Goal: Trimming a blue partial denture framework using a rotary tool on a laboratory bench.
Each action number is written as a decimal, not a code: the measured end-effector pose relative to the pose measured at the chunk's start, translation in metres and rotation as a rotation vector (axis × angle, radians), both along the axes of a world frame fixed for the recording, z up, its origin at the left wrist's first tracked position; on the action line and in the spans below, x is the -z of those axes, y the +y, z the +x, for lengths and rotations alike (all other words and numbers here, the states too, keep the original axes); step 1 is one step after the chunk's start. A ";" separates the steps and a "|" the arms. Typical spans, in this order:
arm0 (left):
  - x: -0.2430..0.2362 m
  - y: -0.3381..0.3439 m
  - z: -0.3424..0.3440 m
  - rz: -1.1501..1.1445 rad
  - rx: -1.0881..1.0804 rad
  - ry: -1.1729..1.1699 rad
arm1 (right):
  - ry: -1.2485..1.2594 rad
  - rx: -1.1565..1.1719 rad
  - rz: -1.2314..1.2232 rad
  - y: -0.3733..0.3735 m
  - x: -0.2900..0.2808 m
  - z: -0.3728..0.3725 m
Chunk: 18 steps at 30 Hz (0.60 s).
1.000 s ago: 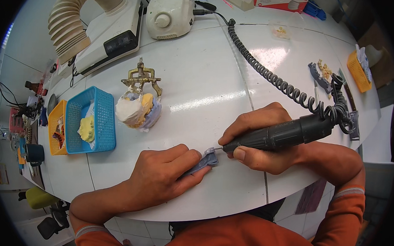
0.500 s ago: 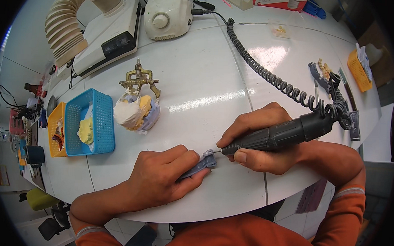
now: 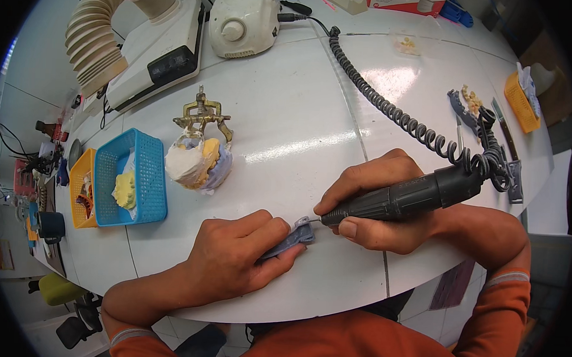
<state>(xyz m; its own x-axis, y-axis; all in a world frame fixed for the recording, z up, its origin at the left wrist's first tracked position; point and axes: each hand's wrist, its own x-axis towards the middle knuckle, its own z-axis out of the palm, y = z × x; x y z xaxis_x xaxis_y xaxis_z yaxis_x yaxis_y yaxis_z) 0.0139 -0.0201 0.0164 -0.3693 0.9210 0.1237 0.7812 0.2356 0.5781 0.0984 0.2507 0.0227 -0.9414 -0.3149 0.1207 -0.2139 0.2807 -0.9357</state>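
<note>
Low over the front of the white table, my left hand point(image 3: 241, 250) is closed on a small grey-blue dental piece point(image 3: 291, 241), partly hidden under my fingers. My right hand point(image 3: 387, 205) grips a black rotary handpiece point(image 3: 393, 199) like a pen. Its thin bur point(image 3: 314, 220) reaches the upper end of the piece and seems to touch it. Behind my left hand stands a brass dental articulator point(image 3: 201, 116) with a plaster model point(image 3: 200, 164) in white, yellow and lilac.
A coiled cord point(image 3: 391, 106) runs from the handpiece to a cream control unit point(image 3: 243, 23). Blue point(image 3: 151, 204) and yellow baskets point(image 3: 80, 217) stand left, near a dust extractor hose point(image 3: 91, 36). A knife point(image 3: 505, 127) and a grey-blue strip point(image 3: 460, 108) lie right.
Hardly anything differs. My right thumb and the handpiece have shifted very slightly; both hands keep their grips, and the objects on the table stay put.
</note>
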 end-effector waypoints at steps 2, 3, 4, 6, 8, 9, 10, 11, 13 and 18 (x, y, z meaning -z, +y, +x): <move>0.000 0.000 0.000 0.000 -0.002 0.000 | -0.004 0.001 -0.007 0.000 0.001 0.000; 0.001 0.000 0.000 0.001 0.001 0.004 | 0.005 0.001 -0.013 0.000 0.001 0.000; 0.001 -0.001 -0.001 0.002 0.004 0.008 | 0.014 0.001 -0.019 0.000 0.001 0.000; -0.001 0.000 -0.001 -0.016 0.007 -0.002 | 0.032 0.007 -0.010 0.000 0.002 0.000; -0.001 -0.001 -0.001 -0.034 0.008 -0.013 | 0.048 0.013 -0.003 0.000 0.002 0.000; -0.001 -0.002 -0.001 -0.045 0.001 -0.009 | 0.036 0.039 0.006 -0.001 0.002 0.000; -0.001 -0.002 -0.001 -0.056 -0.007 -0.003 | 0.025 0.066 0.015 -0.002 0.002 0.001; -0.002 -0.002 -0.001 -0.054 -0.007 -0.002 | 0.026 0.066 0.016 -0.001 0.002 0.001; -0.003 -0.002 -0.001 -0.051 -0.018 -0.040 | 0.011 0.067 0.004 0.000 0.001 0.001; -0.001 -0.001 0.001 -0.037 -0.080 -0.111 | 0.025 0.066 -0.002 -0.001 0.005 0.002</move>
